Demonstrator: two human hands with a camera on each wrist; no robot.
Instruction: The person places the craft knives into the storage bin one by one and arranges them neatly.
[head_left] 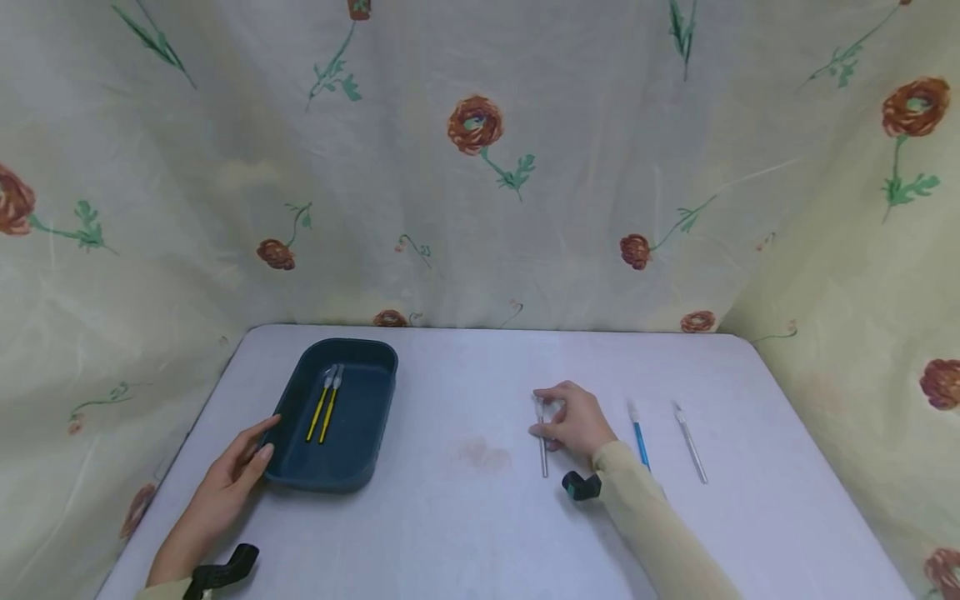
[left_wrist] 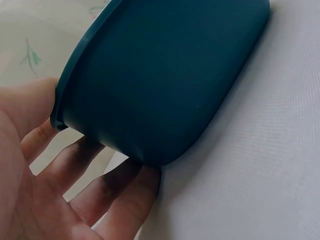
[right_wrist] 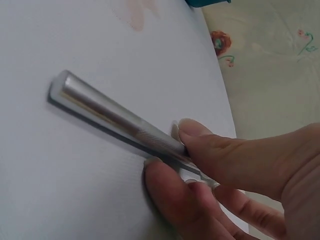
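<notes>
My right hand (head_left: 576,421) pinches a silver craft knife (head_left: 543,460) at the right of mid-table. In the right wrist view its metal handle (right_wrist: 102,105) has a knurled band, and thumb and fingers lie on either side near the blade end, which they partly hide. The handle is close above the white surface or touching it; I cannot tell which. My left hand (head_left: 225,482) rests its fingers against the outside and rim of a dark blue tray (head_left: 378,433) at the left. Two yellow craft knives (head_left: 318,414) lie side by side in the tray.
Right of my right hand lie a blue craft knife (head_left: 640,440), partly behind the sleeve, and another silver craft knife (head_left: 692,446). The white table (head_left: 450,542) bears a faint reddish stain (head_left: 483,454). Flowered cloth (head_left: 555,208) hangs behind and at both sides.
</notes>
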